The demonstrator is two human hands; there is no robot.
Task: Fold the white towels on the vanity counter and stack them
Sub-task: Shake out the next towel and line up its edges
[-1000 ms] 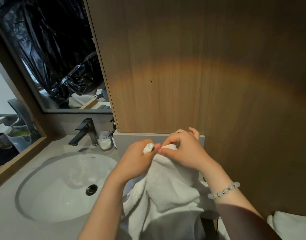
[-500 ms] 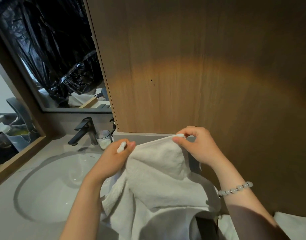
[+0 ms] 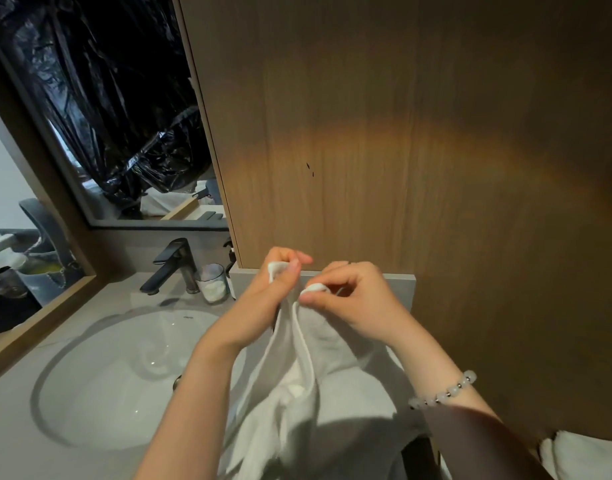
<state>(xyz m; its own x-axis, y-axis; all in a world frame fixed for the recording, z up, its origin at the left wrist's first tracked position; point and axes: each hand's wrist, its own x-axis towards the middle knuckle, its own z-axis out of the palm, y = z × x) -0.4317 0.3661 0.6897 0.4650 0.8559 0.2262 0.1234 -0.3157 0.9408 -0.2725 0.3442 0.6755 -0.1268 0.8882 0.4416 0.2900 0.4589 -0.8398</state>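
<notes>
My left hand [image 3: 270, 299] is closed on one corner of the white towel [image 3: 318, 382], pinched between thumb and fingers. My right hand [image 3: 353, 299] pinches another corner just beside it, fingers curled tight. The towel hangs down from both hands, to the right of the sink [image 3: 124, 375]. Behind the sink stand a dark faucet [image 3: 173, 265] and a glass [image 3: 212, 284]. A wooden panel [image 3: 401, 133] rises to the right of the sink, and another white towel [image 3: 588, 455] lies far right of it.

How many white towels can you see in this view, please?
2. One white towel hangs between the left hand and right hand above the counter edge; a second towel lies at the bottom right corner. Others may be out of frame.
</notes>
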